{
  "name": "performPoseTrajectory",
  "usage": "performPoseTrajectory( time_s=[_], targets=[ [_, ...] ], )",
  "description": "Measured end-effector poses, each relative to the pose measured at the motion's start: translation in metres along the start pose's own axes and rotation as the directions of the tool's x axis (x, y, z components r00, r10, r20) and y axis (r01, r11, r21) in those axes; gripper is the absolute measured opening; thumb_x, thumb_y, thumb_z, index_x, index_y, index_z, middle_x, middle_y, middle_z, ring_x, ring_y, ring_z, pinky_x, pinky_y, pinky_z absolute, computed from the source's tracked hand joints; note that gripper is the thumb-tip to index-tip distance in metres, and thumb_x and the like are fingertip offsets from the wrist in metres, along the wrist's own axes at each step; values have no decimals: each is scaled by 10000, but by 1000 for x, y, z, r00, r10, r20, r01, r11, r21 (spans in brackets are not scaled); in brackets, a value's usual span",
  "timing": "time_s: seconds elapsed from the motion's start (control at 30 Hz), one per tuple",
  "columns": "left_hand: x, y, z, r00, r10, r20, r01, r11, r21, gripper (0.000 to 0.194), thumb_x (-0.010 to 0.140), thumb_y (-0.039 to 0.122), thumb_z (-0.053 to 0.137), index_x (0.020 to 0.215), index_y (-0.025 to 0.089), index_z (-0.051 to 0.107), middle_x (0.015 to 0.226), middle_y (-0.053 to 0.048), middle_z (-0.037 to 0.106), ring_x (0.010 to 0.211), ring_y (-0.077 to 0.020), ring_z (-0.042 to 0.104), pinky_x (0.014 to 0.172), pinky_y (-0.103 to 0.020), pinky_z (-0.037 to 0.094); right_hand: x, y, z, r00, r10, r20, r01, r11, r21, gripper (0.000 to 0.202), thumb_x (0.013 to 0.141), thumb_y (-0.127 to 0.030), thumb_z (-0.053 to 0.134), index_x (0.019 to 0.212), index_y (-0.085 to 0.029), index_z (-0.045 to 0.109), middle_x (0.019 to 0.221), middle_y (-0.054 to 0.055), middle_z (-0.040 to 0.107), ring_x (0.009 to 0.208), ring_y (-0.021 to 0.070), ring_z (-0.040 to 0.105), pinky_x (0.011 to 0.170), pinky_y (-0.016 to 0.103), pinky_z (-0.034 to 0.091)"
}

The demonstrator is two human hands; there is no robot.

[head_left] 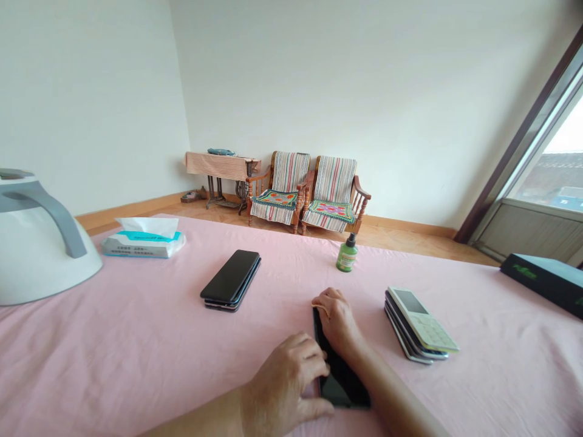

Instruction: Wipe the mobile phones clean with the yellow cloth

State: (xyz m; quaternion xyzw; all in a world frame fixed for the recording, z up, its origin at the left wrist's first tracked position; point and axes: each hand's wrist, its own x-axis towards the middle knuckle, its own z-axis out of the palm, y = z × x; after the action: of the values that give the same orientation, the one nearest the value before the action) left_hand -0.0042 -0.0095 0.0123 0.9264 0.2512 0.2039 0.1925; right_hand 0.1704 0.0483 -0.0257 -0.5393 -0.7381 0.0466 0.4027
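Observation:
A black smartphone [341, 379] lies on the pink cloth-covered table in front of me. My left hand [291, 376] grips its left edge, thumb near the lower corner and fingers curled over the side. At the phone's far end, my right hand [336, 318] is closed with bent fingers around a thin pale cloth [321, 306], pressed to the top of the screen. Only a narrow edge of that cloth shows; the fingers hide the rest. The right forearm covers part of the phone's right side.
Stacked smartphones [232, 278] lie left of centre. On the right, a white keypad phone [423, 318] tops another stack. A green spray bottle [347, 254] stands beyond my hands. Farther out are a tissue pack [143, 243], a white kettle [45, 255] and a black box [542, 282].

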Motion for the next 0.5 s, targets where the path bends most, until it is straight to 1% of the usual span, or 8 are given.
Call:
performPoseTrajectory(
  time_s=[0.1,0.2,0.37,0.5],
  targets=[
    [0,0,-1,1000,4,1,-4,1000,-2,357,706,404,773,956,179,652,1007,-46,634,954,-221,527,848,-335,429,-2,-5,-3,1000,0,15,0,1000,8,290,766,2,444,762,-157,686,776,72,603,780,186,533,722,279,442],
    [0,1,-2,1000,-3,9,3,1000,-7,370,688,406,785,953,177,665,994,-50,642,947,-227,533,841,-340,435,-3,-11,-6,999,7,31,-8,1000,14,281,736,14,454,716,-155,679,740,61,598,747,177,538,707,271,444],
    [1,3,-4,1000,0,6,0,1000,-16,370,665,380,807,946,183,670,986,-48,649,925,-228,540,830,-340,437,-1,-12,-7,999,21,33,-21,1000,11,283,777,-10,441,745,-149,686,766,73,599,765,180,542,711,276,443],
    [0,3,-3,1000,6,-9,-7,1000,-25,366,682,368,799,962,173,666,993,-51,650,934,-223,540,838,-336,436,-1,-13,-9,998,15,54,-16,1000,10,291,758,9,440,725,-161,674,760,58,589,766,171,544,707,263,437]
  ],
)
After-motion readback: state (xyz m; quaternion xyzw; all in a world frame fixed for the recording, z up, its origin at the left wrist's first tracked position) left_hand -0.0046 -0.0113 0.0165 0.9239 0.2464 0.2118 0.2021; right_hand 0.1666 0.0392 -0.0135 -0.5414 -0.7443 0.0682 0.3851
